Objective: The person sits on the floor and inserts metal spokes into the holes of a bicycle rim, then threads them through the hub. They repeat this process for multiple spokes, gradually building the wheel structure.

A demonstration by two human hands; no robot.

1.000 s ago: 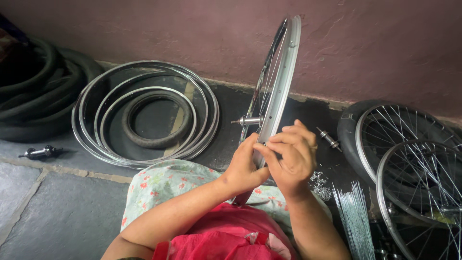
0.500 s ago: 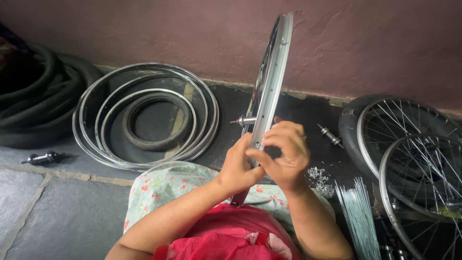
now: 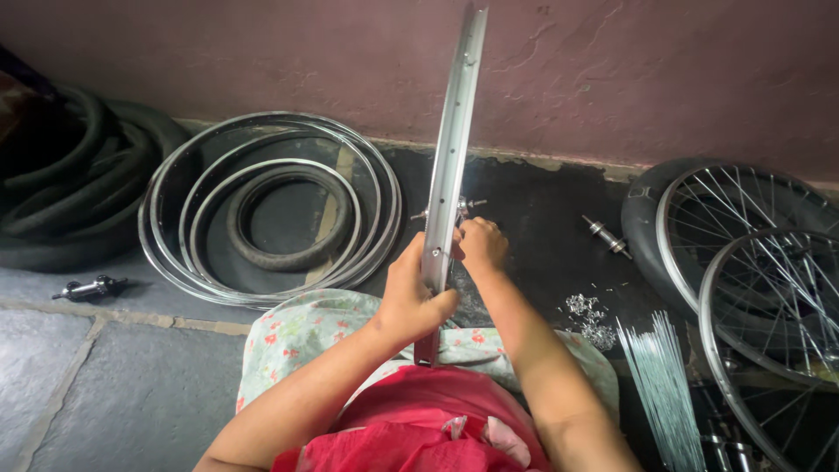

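Both hands grip upright rim (image 3: pixel 454 131).

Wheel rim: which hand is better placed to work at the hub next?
Right, probably. The right hand sits beside the hub, just behind the upright wheel rim. The left hand is wrapped around the rim's lower edge, steadying it, so moving it would likely leave the rim unsupported.

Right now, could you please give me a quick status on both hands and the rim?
Left hand gripping upright bicycle rim. Right hand behind it at the hub. Nothing blocking.
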